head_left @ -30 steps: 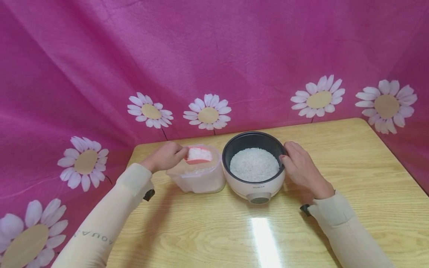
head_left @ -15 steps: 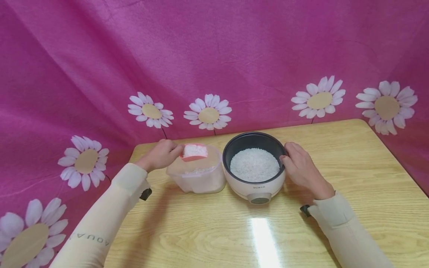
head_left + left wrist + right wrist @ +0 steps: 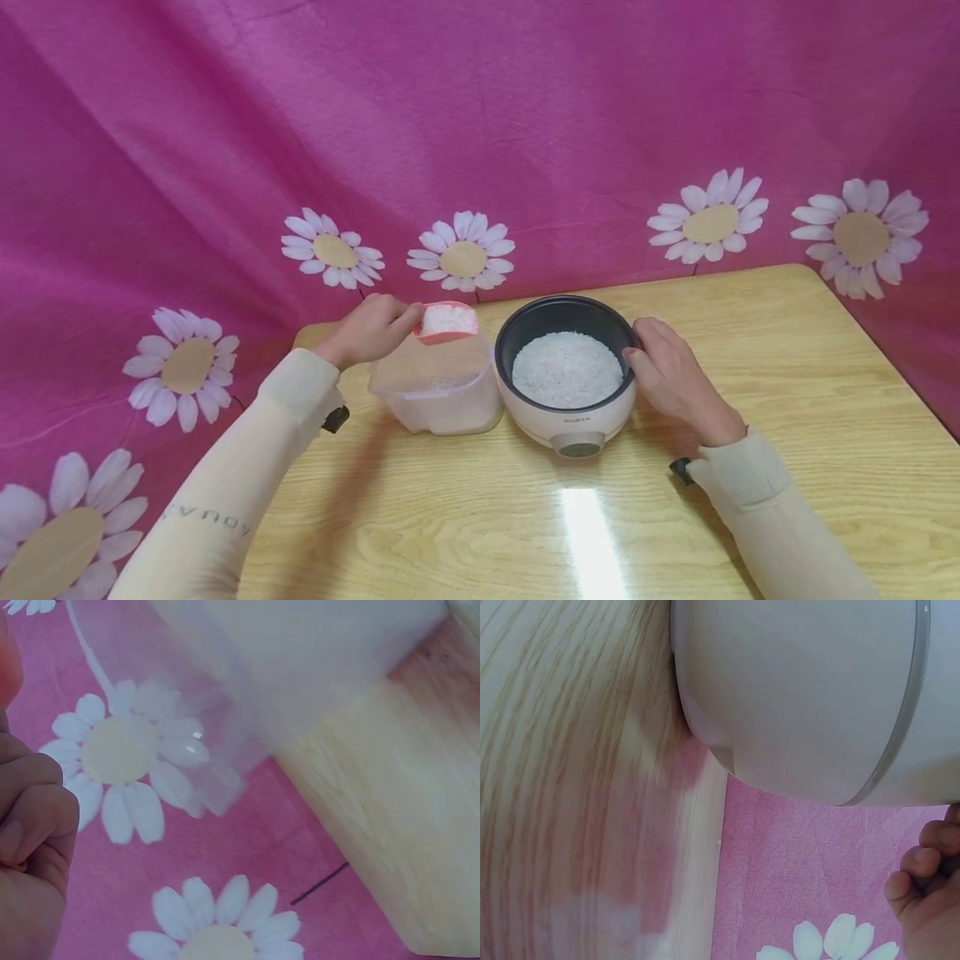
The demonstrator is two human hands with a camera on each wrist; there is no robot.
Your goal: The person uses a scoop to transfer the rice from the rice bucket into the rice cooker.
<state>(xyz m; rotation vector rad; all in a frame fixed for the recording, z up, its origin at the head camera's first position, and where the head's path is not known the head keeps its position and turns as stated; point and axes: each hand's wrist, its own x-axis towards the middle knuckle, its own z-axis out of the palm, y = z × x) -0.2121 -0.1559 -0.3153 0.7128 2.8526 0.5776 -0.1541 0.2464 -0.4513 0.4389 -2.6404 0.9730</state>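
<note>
My left hand (image 3: 371,329) pinches the handle end of a pink scoop (image 3: 448,337) heaped with white rice, held level over the back of a translucent plastic tub (image 3: 453,412). In the left wrist view the curled fingers (image 3: 41,817) show at the left edge, with the tub (image 3: 330,667) above and to the right. Beside the tub stands a white electric cooker (image 3: 528,414) with a black inner pot partly filled with rice (image 3: 567,369). My right hand (image 3: 678,379) grips the cooker's right side at the rim, its fingertips (image 3: 922,861) curled below that edge.
A wooden table (image 3: 420,517) carries the tub and cooker near its back edge. Right behind it hangs a magenta cloth (image 3: 570,150) printed with daisies. The cooker's grey knob (image 3: 580,444) faces the front.
The left hand has lifted the rice-filled scoop higher, from low over the tub toward its back edge, after a slight swing left. The right hand and cooker stay put.
</note>
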